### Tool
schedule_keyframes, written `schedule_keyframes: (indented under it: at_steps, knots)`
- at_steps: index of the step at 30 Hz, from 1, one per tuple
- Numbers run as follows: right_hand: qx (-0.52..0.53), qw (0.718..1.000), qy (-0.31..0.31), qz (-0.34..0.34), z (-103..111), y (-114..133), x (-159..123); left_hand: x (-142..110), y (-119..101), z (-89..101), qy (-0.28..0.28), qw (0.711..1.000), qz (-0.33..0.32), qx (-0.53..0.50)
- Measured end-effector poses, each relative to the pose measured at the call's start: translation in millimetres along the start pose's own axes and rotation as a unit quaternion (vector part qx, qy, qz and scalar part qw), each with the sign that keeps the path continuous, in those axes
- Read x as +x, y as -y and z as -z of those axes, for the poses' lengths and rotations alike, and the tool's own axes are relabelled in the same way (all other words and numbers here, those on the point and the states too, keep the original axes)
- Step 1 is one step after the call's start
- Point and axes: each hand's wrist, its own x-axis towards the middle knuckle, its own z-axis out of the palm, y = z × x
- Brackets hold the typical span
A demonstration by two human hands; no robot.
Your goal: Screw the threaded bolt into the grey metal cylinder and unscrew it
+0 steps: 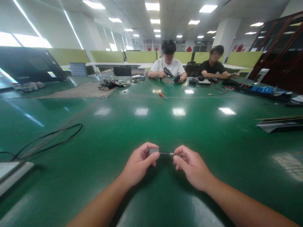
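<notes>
Above the green table (151, 123), my left hand (138, 162) pinches a small grey box-shaped piece (153, 151) between thumb and fingers. From its right side a thin dark stem or cable (165, 154) runs straight across to my right hand (193, 165). The fingers of my right hand are closed around the stem's far end, where a bit of shiny metal shows. What exactly sits inside the right fingertips is mostly hidden. Both hands are close together, low in the middle of the head view.
A black cable loop (59, 140) lies to the left, near a white-edged flat object (17, 175). Farther off lie an orange screwdriver (162, 95) and a heap of electronic parts (112, 83). Dark metal strips (279, 123) rest at right. Two people sit across the table; one holds a power drill (168, 72).
</notes>
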Motion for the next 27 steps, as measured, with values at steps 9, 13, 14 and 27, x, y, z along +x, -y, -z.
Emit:
schedule_keyframes:
  at_steps: [9, 13, 14, 27]
  knots:
    - [0.012, 1.000, 0.001, -0.008, 0.8, -1.3, -0.1, 0.1, -0.2, 0.0, -0.008, 1.000, -0.002, 0.000]
    - [0.010, 1.000, 0.000, -0.009, 0.4, -1.8, 0.3, -0.3, -1.4, 0.1, -0.008, 1.000, 0.001, 0.002]
    - [0.011, 1.000, 0.000, -0.010, 0.2, -1.6, 0.6, -0.4, -1.6, 0.0, -0.008, 1.000, 0.000, 0.003]
    - [0.082, 0.996, -0.002, -0.027, -0.4, 0.6, 1.5, 1.8, 0.7, 1.6, -0.022, 0.999, 0.004, -0.034]
